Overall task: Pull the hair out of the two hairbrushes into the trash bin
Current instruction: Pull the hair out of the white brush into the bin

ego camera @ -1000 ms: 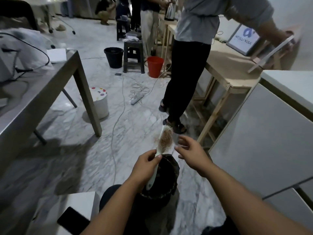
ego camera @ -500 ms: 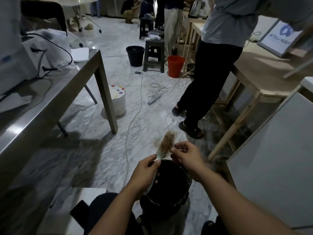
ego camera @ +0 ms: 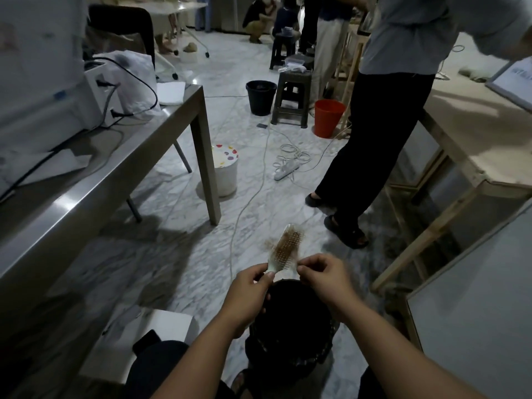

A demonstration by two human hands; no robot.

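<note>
Marble floor (ego camera: 172, 254), dim room; steel table (ego camera: 100, 174) at our 10 o'clock, wooden bench (ego camera: 466, 156) at 2, bystander's legs (ego camera: 371, 145) at 1. Open floor straight ahead at 12. We grip hairbrush (ego camera: 283, 254) in left hand (ego camera: 250, 295), brown hair (ego camera: 280, 245) in bristles; right hand (ego camera: 326, 279) fingers narrowed, pinching at brush's right edge. Black trash bin (ego camera: 290, 352) directly below our hands
</note>
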